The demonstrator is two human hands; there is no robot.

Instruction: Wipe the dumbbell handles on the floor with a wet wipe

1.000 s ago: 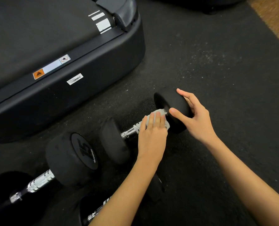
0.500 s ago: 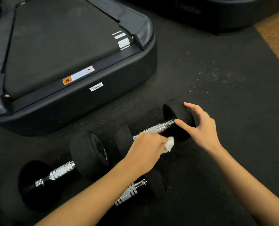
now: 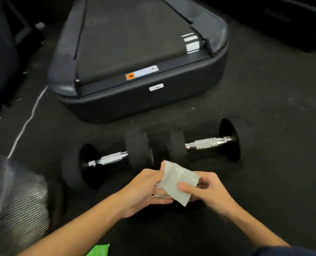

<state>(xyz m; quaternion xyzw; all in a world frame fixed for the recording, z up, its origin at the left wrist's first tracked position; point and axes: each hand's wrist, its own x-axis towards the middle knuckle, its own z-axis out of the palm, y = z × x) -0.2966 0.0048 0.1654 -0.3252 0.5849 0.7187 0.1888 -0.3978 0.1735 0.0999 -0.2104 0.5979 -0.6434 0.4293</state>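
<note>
Two black dumbbells with chrome handles lie end to end on the dark floor. The right dumbbell [image 3: 208,143] and the left dumbbell [image 3: 109,159] both lie untouched. Nearer to me, above the floor, a white wet wipe [image 3: 175,183] is spread between my hands. My left hand [image 3: 144,191] pinches its left edge and my right hand [image 3: 207,191] presses a thumb on its lower right part. A third dumbbell seen earlier is hidden under my hands.
A dark treadmill base [image 3: 144,100] stands just beyond the dumbbells. A white cable [image 3: 28,122] runs across the floor at left. A wire-grille fan [image 3: 18,200] sits at lower left, a green packet [image 3: 100,250] at the bottom edge, another machine [image 3: 282,17] at top right.
My left hand lifted the wipe off the right dumbbell's handle and pulled back. My right hand let go of that dumbbell's end and joined the wipe. The camera view pulled back.
</note>
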